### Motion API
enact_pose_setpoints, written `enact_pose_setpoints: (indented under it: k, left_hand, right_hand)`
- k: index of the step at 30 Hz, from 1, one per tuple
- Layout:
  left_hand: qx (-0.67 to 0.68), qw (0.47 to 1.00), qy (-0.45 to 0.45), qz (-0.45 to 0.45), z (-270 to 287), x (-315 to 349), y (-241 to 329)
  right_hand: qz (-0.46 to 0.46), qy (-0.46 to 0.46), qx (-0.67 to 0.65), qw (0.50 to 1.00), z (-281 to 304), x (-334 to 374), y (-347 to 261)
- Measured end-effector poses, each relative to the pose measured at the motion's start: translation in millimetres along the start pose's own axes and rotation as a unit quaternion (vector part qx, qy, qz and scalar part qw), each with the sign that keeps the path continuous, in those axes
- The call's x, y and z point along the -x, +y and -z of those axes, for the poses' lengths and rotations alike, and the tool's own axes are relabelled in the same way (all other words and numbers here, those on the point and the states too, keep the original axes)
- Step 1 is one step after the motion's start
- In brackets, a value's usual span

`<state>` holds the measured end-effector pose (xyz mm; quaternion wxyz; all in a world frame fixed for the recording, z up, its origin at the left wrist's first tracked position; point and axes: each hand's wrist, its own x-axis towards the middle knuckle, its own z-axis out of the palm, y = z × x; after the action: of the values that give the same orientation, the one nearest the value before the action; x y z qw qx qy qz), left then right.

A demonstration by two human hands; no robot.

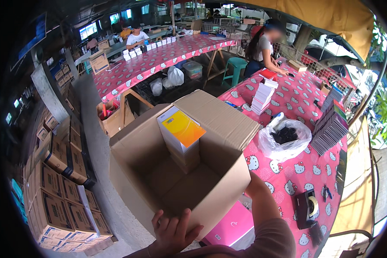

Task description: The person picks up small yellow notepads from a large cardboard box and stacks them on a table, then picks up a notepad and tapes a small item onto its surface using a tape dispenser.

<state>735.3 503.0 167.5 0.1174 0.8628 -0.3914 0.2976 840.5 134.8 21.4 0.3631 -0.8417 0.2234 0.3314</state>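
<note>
A large open cardboard box [219, 206] is tilted in front of me, its inside facing up. My left hand [174, 230] is closed over the near rim, fingertips bent into the opening. At the box's right side, my right hand [251, 182] holds it from outside; its fingers are mostly hidden behind the cardboard. Inside, against the far wall, stands a stack of notebooks [181, 129] with a yellow and orange cover on top. Below the box, by my right forearm, lies a pink flat notebook or folder [230, 225].
A pink patterned table [266, 172] at right bears a plastic bag [284, 139], notebook stacks [331, 127] and a tape dispenser [306, 208]. Packed cartons [56, 206] are piled at left. A person [264, 49] works at the table's far end; others sit farther back.
</note>
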Motion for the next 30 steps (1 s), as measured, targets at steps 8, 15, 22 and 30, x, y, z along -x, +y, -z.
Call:
enact_pose_setpoints:
  k: [8,15,22,30]
  left_hand:
    - [-0.008,1.000,0.018,0.007,-3,-3,1]
    - [0.011,1.000,-0.007,0.015,1,2,3]
    - [0.030,0.999,-0.009,0.041,6,-1,16]
    - [0.031,0.997,0.043,0.055,4,2,29]
  right_hand:
    - [0.005,-0.026,-0.031,0.999,7,6,-1]
    - [0.123,-0.086,-0.298,0.943,43,-2,-37]
    - [0.402,-0.085,-0.604,0.683,73,34,54]
    - [0.441,0.062,-0.552,0.705,57,194,160]
